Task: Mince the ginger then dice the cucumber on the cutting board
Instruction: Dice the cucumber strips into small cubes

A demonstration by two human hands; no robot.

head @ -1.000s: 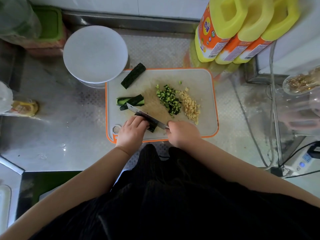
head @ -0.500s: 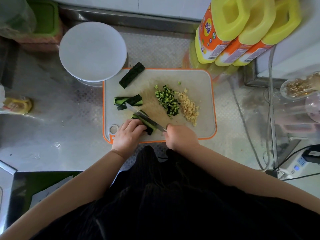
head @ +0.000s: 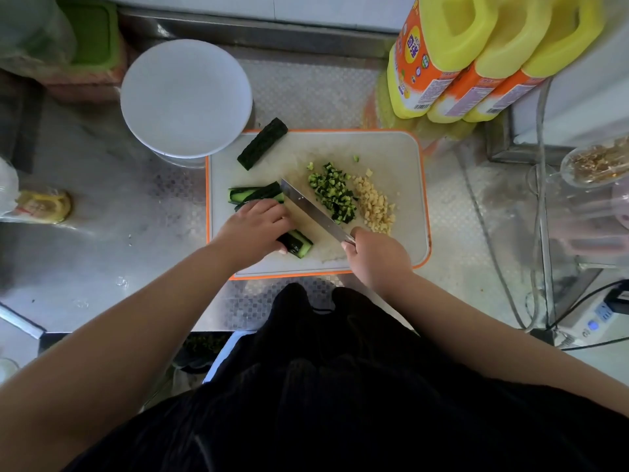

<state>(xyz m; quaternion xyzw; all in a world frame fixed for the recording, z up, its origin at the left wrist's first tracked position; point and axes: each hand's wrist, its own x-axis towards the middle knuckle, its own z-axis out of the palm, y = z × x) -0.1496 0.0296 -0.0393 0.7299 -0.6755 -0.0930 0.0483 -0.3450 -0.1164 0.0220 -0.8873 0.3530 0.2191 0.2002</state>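
A white cutting board (head: 391, 148) with an orange rim lies on the steel counter. My left hand (head: 253, 228) holds a cucumber strip (head: 296, 243) down near the board's front edge. My right hand (head: 374, 255) grips the handle of a knife (head: 313, 209), whose blade points up-left and lies apart from that strip. A pile of diced cucumber (head: 332, 194) and a pile of minced ginger (head: 374, 204) sit mid-board. More cucumber strips (head: 253, 194) lie left of the blade, and a dark cucumber piece (head: 262, 144) rests at the board's back left corner.
A white round plate (head: 185, 97) stands behind the board on the left. Yellow bottles with orange labels (head: 476, 59) stand at the back right. A glass jar (head: 595, 161) and cables lie to the right. A yellow packet (head: 44, 206) sits far left.
The knife has left the strip under my left hand and swung right, toward the diced pile. My left hand still holds the strip. The view has shifted slightly.
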